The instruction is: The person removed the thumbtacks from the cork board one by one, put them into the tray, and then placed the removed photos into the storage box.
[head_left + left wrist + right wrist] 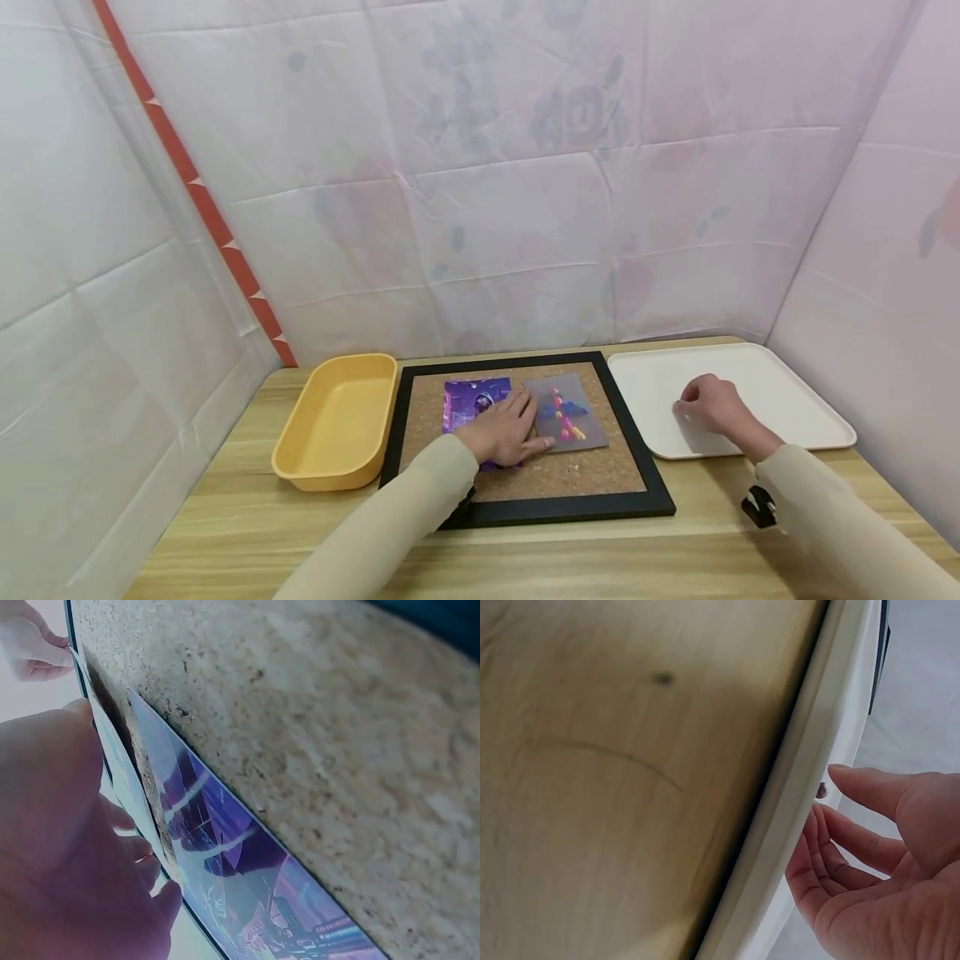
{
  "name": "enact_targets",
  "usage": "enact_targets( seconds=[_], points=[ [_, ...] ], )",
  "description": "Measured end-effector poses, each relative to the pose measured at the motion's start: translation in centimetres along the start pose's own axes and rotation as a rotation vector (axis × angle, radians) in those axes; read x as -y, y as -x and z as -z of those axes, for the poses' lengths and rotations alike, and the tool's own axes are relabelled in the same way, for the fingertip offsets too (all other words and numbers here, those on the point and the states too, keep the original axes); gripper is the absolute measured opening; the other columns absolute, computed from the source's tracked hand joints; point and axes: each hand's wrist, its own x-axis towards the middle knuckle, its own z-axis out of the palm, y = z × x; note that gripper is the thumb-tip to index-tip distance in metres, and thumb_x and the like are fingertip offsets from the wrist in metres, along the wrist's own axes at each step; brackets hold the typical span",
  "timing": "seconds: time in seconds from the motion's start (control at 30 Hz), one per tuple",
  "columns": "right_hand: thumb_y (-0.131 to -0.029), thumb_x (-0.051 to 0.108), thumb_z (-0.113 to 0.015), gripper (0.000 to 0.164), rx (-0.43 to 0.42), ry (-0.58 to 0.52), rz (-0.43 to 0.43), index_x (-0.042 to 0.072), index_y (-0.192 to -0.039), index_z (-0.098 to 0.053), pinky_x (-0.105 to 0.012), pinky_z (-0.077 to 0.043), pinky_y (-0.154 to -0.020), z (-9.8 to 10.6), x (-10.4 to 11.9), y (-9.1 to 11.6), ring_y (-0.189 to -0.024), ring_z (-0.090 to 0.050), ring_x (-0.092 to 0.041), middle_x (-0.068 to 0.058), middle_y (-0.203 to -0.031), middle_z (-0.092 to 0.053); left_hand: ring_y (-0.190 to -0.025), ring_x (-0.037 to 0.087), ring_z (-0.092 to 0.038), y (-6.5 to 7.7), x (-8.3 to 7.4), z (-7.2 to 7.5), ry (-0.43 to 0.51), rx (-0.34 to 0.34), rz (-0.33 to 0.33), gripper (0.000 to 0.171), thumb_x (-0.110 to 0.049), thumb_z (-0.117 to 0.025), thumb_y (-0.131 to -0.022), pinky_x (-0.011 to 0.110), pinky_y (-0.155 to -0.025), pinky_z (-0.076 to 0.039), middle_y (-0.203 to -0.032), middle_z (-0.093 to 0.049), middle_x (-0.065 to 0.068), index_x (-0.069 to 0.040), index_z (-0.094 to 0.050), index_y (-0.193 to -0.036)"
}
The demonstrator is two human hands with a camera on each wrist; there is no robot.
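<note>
My left hand (501, 429) rests with spread fingers on a grey picture sheet (587, 429) with a pink and blue design and on a purple picture sheet (455, 402) beside it. Both sheets lie on a black-framed cork board (600, 481). In the left wrist view the grey sheet's near edge stands slightly off the cork. Over the white tray (787, 400), my right hand (716, 406) has loosely bent fingers. The right wrist view shows a gap between its thumb and fingertips, with a tiny dark reddish thing (822, 790) there, too small to identify.
A yellow plastic basin (341, 421) stands left of the board. Everything is on a wooden table (525, 558). White patterned sheeting (480, 208) walls off the back and both sides, with a red strip (180, 158) at the left.
</note>
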Motion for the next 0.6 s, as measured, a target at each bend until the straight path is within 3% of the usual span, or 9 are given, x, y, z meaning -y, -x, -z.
enact_targets(
  seconds=[0.2, 0.6],
  points=[
    [-0.091, 0.007, -0.069, 0.017, 0.001, -0.006, -0.044, -0.009, -0.085, -0.071, -0.033, -0.045, -0.058, -0.23, 0.09, -0.23, -0.070, -0.057, -0.025, -0.013, -0.077, -0.068, -0.158, 0.024, -0.010, -0.10, -0.11, 0.08, -0.021, 0.027, -0.001, 0.083, -0.063, -0.033, -0.105, 0.039, -0.126, -0.020, -0.172, -0.010, 0.010, -0.008, -0.016, -0.165],
    [-0.089, 0.006, -0.068, 0.016, -0.043, 0.002, -0.018, -0.005, -0.078, -0.072, -0.032, -0.045, -0.057, -0.53, -0.16, -0.27, -0.066, -0.056, -0.022, -0.010, -0.072, -0.068, -0.158, 0.021, -0.007, -0.35, -0.31, -0.24, -0.041, 0.063, 0.020, 0.084, -0.063, -0.035, -0.105, 0.033, -0.126, -0.018, -0.173, -0.007, 0.008, -0.009, -0.013, -0.165]
  ],
)
